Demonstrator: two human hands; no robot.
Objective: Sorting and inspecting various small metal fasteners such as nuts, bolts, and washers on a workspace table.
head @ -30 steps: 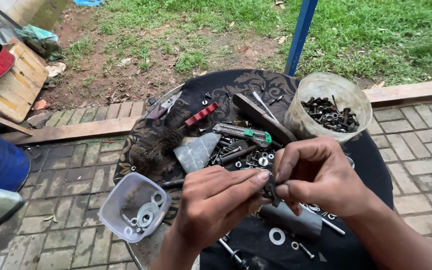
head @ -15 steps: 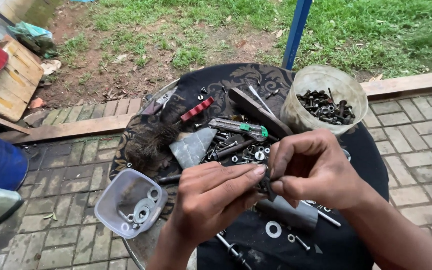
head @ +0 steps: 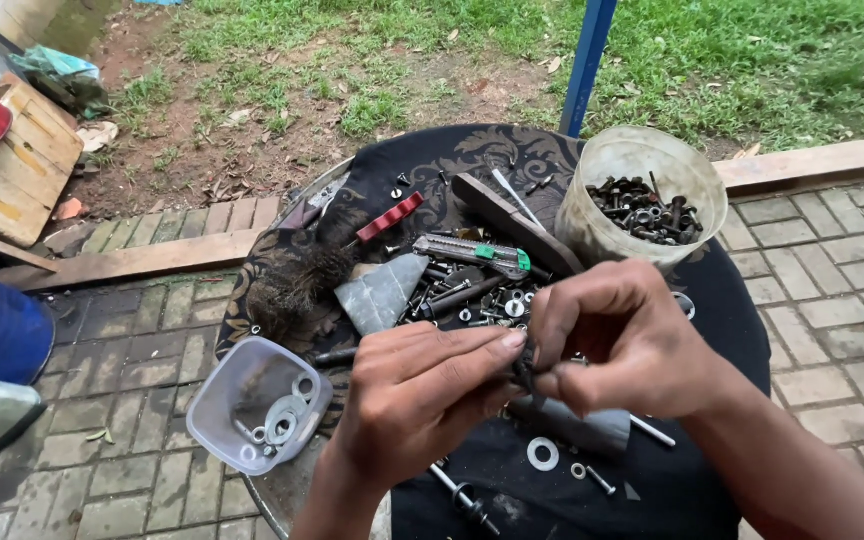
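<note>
**Both hands pinched on one small dark fastener, dead centre over the table**

So here's how it sits: the left hand point(head: 422, 400) and right hand point(head: 622, 345) are brought together, fingertips meeting on a small dark bolt point(head: 524, 362). It's held right between them, above the near middle of the round table point(head: 722, 300) with its black patterned cloth. The bolt looks to stand roughly upright, long axis running near-to-far in the picture, but most of it is hidden by fingers, so I can't tell which end is the head. Neither hand is really nearer; the left thumb and forefinger come at it from the left, the right fingers curl over from the right and above.

Around them: a loose pile of screws and nuts point(head: 472, 295) just beyond the hands, a clear tub of dark hardware point(head: 642, 205) at the far right, and a small clear container with washers point(head: 257, 405) off the near left. A big washer point(head: 542, 454) lies just below the hands.
</note>
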